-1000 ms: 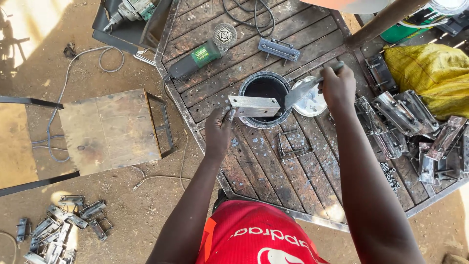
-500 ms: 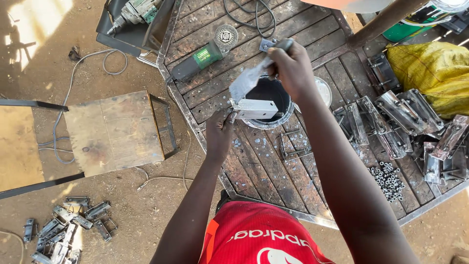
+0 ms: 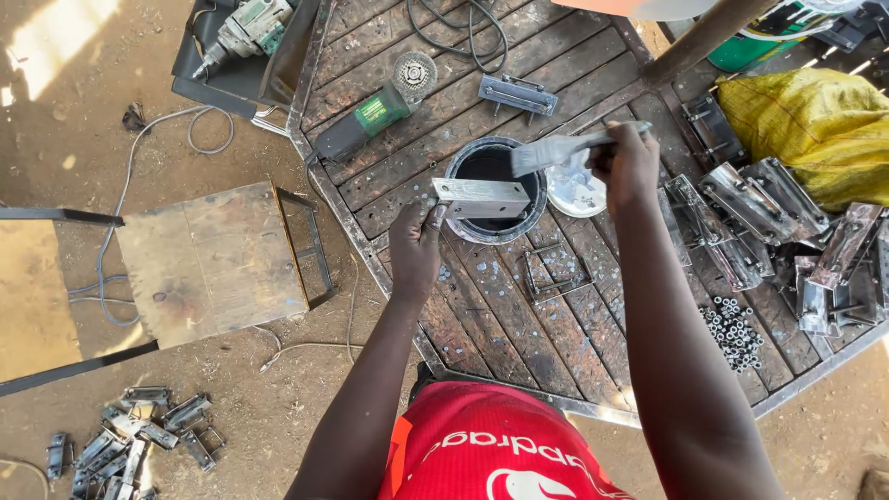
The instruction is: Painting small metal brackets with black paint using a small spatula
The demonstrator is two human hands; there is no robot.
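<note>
Grey metal bar (image 3: 482,197) pinched in left hand (image 3: 416,252) over paint can (image 3: 494,167); right hand (image 3: 628,167) grips brush (image 3: 554,152).

Yellow sack (image 3: 815,125) at the right edge of the counter (image 3: 519,315), bulging and crumpled, lying just behind the pile of metal parts. Small light label (image 3: 374,110) on the green body of the angle grinder (image 3: 366,120), rectangular, near the counter's far left side. White printed lettering and a logo (image 3: 505,458) across the red shirt at the bottom centre. Green container (image 3: 755,46) with a pale band at the top right, partly hidden. No screens or signs seen.
</note>
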